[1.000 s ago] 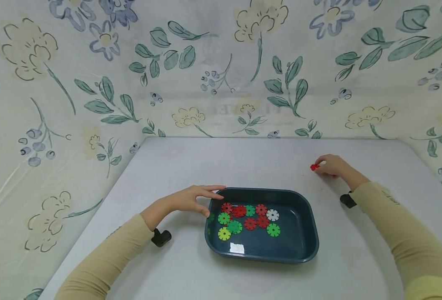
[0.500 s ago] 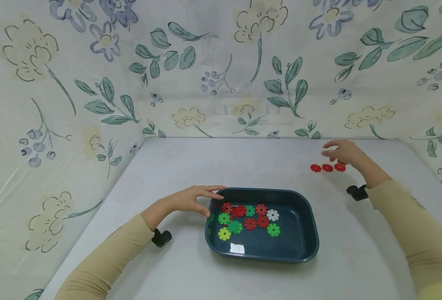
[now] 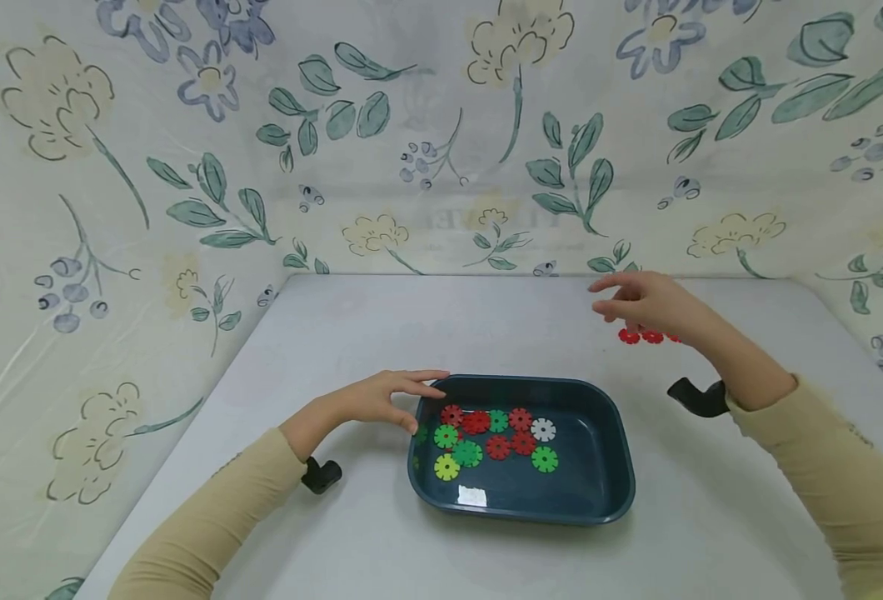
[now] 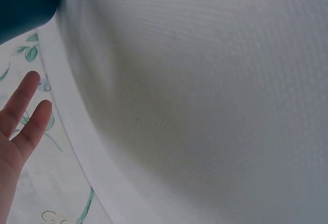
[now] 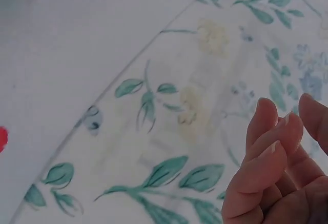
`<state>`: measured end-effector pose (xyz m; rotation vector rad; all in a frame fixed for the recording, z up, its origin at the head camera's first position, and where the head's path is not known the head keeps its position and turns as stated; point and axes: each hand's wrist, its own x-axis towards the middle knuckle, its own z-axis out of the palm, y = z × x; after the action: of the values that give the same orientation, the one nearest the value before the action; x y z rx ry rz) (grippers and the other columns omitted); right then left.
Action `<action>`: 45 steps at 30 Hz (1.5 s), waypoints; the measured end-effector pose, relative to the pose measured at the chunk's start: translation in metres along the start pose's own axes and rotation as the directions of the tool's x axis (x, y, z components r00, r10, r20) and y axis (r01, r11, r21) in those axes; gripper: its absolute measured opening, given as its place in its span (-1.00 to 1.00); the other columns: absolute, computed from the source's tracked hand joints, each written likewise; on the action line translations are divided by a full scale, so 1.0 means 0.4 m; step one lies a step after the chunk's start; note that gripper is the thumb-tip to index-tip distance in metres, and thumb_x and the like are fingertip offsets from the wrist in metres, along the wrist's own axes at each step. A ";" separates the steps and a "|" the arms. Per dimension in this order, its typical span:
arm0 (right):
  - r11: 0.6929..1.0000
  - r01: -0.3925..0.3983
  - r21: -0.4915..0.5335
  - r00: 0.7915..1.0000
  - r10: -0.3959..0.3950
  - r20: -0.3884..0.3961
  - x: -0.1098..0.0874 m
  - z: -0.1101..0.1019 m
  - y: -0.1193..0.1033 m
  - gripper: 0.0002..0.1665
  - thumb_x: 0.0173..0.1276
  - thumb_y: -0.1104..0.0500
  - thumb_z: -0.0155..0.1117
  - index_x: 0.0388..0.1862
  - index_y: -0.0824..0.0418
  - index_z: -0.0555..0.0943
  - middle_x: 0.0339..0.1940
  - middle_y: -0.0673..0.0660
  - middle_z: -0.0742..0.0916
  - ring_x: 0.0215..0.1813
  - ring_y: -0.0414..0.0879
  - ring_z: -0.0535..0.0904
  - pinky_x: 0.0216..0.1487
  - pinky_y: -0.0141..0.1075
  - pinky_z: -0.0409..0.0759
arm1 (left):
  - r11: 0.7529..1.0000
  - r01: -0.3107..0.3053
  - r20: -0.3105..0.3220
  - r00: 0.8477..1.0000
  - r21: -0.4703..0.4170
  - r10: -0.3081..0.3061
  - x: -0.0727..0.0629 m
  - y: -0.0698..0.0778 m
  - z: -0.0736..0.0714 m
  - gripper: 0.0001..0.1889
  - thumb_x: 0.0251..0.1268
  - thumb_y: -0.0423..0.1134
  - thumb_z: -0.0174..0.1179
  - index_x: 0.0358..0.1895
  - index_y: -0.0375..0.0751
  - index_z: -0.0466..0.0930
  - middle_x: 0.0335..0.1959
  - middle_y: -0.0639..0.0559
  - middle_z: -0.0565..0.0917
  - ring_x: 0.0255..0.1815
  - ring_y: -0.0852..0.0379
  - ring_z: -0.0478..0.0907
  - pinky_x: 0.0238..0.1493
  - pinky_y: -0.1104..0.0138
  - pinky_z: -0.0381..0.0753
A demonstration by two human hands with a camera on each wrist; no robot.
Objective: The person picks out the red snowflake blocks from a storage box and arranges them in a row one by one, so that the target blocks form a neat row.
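– How are the hands kept in the head view?
– The left hand is laid at the rim of a glossy blue tray, fingers extended and spread. By the right hand, loosely unfolded, nothing is held; it is raised over red discs on the white table. Thin notched discs, red, green, yellow and white, are contained in the tray
– What has been changed?
– A red disc was pinched a second ago; now the row is partly covered by the right hand
– The left wrist view?
– Two straightened fingers are shown
– The right?
– Gently bent fingers are seen against flowered cloth
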<state>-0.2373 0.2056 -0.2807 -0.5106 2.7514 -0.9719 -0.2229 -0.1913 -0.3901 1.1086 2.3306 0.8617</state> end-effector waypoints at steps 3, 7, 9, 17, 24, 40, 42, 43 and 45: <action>0.996 0.083 -0.010 0.996 -0.083 0.035 -0.008 0.040 -0.051 -0.54 0.30 0.08 0.19 0.13 0.24 0.46 -0.30 0.19 0.68 -0.53 -0.08 0.49 -0.48 -0.31 0.51 | 1.000 -0.003 -0.002 1.000 -0.002 0.003 0.000 -0.001 0.000 -0.37 -0.01 -0.22 0.34 0.23 -0.16 0.41 0.42 -0.04 0.15 0.44 -0.03 0.02 0.30 -0.03 0.19; 0.983 0.182 0.000 0.976 -0.180 0.118 -0.004 0.105 -0.091 -0.56 0.25 0.13 0.24 0.10 0.22 0.50 -0.36 0.11 0.66 -0.55 -0.10 0.49 -0.47 -0.30 0.52 | 1.000 -0.001 -0.007 1.000 -0.003 0.001 0.001 -0.003 0.001 -0.37 -0.02 -0.21 0.35 0.23 -0.15 0.42 0.42 -0.04 0.15 0.44 -0.03 0.03 0.29 -0.03 0.20; 0.979 0.201 0.014 0.965 -0.201 0.170 0.003 0.139 -0.103 -0.56 0.23 0.14 0.27 0.09 0.20 0.51 -0.35 0.11 0.66 -0.53 -0.11 0.51 -0.44 -0.30 0.57 | 1.000 -0.001 -0.009 1.000 -0.002 0.001 0.001 -0.003 0.001 -0.37 -0.02 -0.22 0.35 0.23 -0.15 0.42 0.42 -0.04 0.16 0.44 -0.03 0.03 0.29 -0.03 0.20; 0.958 0.284 -0.046 0.886 -0.243 0.395 0.027 0.250 -0.125 -0.55 0.16 0.17 0.33 0.05 0.23 0.54 -0.40 0.00 0.66 -0.43 -0.19 0.52 -0.40 -0.42 0.53 | 1.000 -0.006 -0.017 1.000 -0.005 0.006 -0.001 -0.004 0.002 -0.37 -0.01 -0.23 0.35 0.22 -0.15 0.42 0.42 -0.05 0.16 0.43 -0.03 0.04 0.29 -0.02 0.20; 0.923 0.346 -0.167 0.807 -0.202 0.555 0.035 0.307 -0.144 -0.57 0.11 0.21 0.37 0.01 0.17 0.58 -0.39 -0.01 0.65 -0.41 -0.22 0.48 -0.39 -0.44 0.52 | 1.000 -0.020 -0.016 1.000 0.005 0.021 -0.002 -0.005 0.000 -0.37 -0.01 -0.23 0.34 0.23 -0.16 0.41 0.42 -0.06 0.16 0.43 -0.03 0.04 0.30 -0.03 0.19; 0.839 0.431 -0.332 0.786 -0.168 0.596 0.062 0.416 -0.101 -0.60 0.02 0.20 0.44 -0.11 0.06 0.61 -0.27 -0.06 0.56 -0.30 -0.23 0.42 -0.26 -0.40 0.48 | 0.999 -0.032 -0.012 0.999 -0.006 0.032 -0.001 -0.002 0.002 -0.37 0.00 -0.23 0.34 0.23 -0.18 0.41 0.41 -0.07 0.16 0.44 -0.03 0.03 0.31 -0.02 0.18; 0.830 0.437 -0.346 0.794 -0.175 0.582 0.059 0.417 -0.102 -0.63 0.01 0.20 0.45 -0.14 0.08 0.61 -0.32 -0.06 0.56 -0.33 -0.23 0.42 -0.30 -0.40 0.48 | 0.999 -0.035 -0.011 0.999 -0.003 0.035 0.000 -0.002 0.001 -0.37 0.00 -0.23 0.34 0.23 -0.17 0.41 0.41 -0.07 0.16 0.43 -0.03 0.04 0.30 -0.02 0.18; 0.828 0.441 -0.347 0.795 -0.181 0.579 0.058 0.417 -0.103 -0.64 0.01 0.21 0.45 -0.16 0.09 0.61 -0.33 -0.06 0.56 -0.34 -0.23 0.42 -0.31 -0.40 0.48 | 0.999 -0.036 -0.011 0.999 -0.003 0.036 0.000 -0.002 0.001 -0.37 0.00 -0.23 0.34 0.23 -0.17 0.41 0.41 -0.07 0.16 0.43 -0.03 0.04 0.30 -0.02 0.19; 0.829 0.445 -0.340 0.794 -0.190 0.577 0.056 0.416 -0.105 -0.66 0.02 0.22 0.44 -0.18 0.10 0.60 -0.35 -0.05 0.57 -0.36 -0.23 0.42 -0.33 -0.41 0.48 | 0.999 -0.039 -0.011 0.999 -0.004 0.038 0.001 -0.003 0.001 -0.37 0.00 -0.22 0.34 0.23 -0.17 0.41 0.41 -0.07 0.16 0.43 -0.03 0.05 0.30 -0.01 0.20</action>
<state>-0.2007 0.0712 -0.3833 -1.1720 2.3926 -0.1387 -0.2235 -0.1916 -0.3913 1.1534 2.3218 0.8879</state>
